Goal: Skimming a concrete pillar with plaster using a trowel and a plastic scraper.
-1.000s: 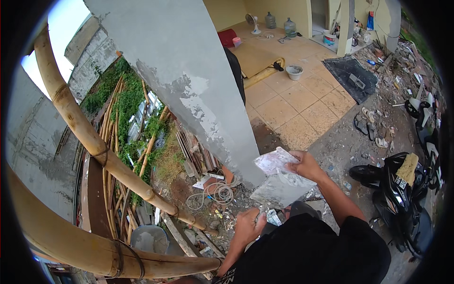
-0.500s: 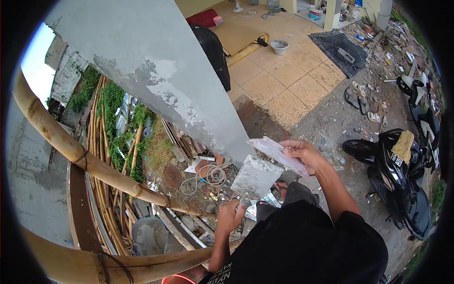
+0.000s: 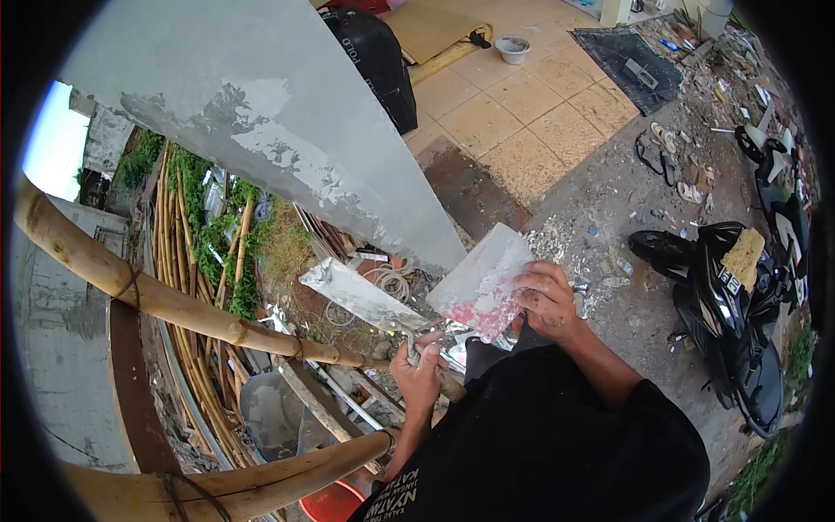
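Observation:
My left hand point(image 3: 417, 374) is closed around the handle of a plastering trowel point(image 3: 361, 296). Its rectangular blade is smeared with grey-white plaster, with a lump on the far left end. In my right hand point(image 3: 550, 304) is a thin flat plate point(image 3: 484, 283), pale grey with pinkish-red smears near its lower edge; my fingers grip its right side. The plate stands tilted with its broad face showing, just right of the trowel blade. Beyond both rises a grey plastered wall point(image 3: 287, 113) with rough, lighter patches.
Bamboo poles point(image 3: 183, 300) tied with cord cross at my left. Below them are a red bucket point(image 3: 335, 500) and a grey tub point(image 3: 270, 413). A coiled hose point(image 3: 389, 283) lies on the ground. At right stands a black motorbike point(image 3: 709, 313); a bowl point(image 3: 513, 50) sits on the tiles.
The trowel has swung left and turned away from the plate. My right hand has tilted the plate so its broad face shows. The view has shifted slightly.

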The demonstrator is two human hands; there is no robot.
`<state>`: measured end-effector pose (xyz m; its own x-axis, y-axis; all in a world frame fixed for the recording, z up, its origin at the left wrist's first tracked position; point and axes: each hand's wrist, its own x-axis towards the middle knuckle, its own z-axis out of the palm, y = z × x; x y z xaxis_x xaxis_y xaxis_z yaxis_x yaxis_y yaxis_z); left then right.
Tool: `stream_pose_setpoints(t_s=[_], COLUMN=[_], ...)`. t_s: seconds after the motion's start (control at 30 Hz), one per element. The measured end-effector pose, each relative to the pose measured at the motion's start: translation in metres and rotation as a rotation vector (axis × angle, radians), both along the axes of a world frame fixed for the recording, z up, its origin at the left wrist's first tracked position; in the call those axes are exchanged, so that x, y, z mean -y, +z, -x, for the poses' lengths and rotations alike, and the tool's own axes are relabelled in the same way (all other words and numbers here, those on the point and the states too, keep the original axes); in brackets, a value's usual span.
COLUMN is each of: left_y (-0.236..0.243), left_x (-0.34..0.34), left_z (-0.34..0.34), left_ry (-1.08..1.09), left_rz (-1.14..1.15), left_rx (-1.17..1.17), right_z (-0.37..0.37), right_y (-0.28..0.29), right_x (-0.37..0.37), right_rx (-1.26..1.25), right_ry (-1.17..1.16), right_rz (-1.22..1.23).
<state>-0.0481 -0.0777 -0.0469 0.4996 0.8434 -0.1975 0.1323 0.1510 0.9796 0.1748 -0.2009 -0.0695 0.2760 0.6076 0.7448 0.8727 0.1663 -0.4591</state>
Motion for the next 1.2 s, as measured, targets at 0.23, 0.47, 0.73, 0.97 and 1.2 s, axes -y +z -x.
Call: stream_pose_setpoints(t_s=[0.23, 0.47, 0.73, 0.97, 1.2], left_y=[0.014, -0.015, -0.076, -0.145, -0.188], left_x=[0.001, 0.006, 0.006, 0.002, 0.021], left_z=[-0.020, -0.028, -0.014, 0.064, 0.098], left_ry=[0.180, 0.308, 0.054, -0.047, 0.004], left_rz=[0.097, 0.175, 0.084, -0.093, 0.256], left_rx=[0.019, 0.103, -0.270, -0.679, -0.849], right_z=[0.022, 0.048, 0.073, 0.045, 0.060], right_y=[-0.001, -0.068, -0.149, -0.265, -0.481], right_x=[-0.009, 0.011, 0.018, 0.014, -0.034], right_rx=[-0.158, -1.752, -2.354, -2.174, -1.627], right_ry=[0.059, 0.459, 0.553, -0.153, -0.516], right_rz=[-0.060, -0.145, -0.151, 0.355, 0.599])
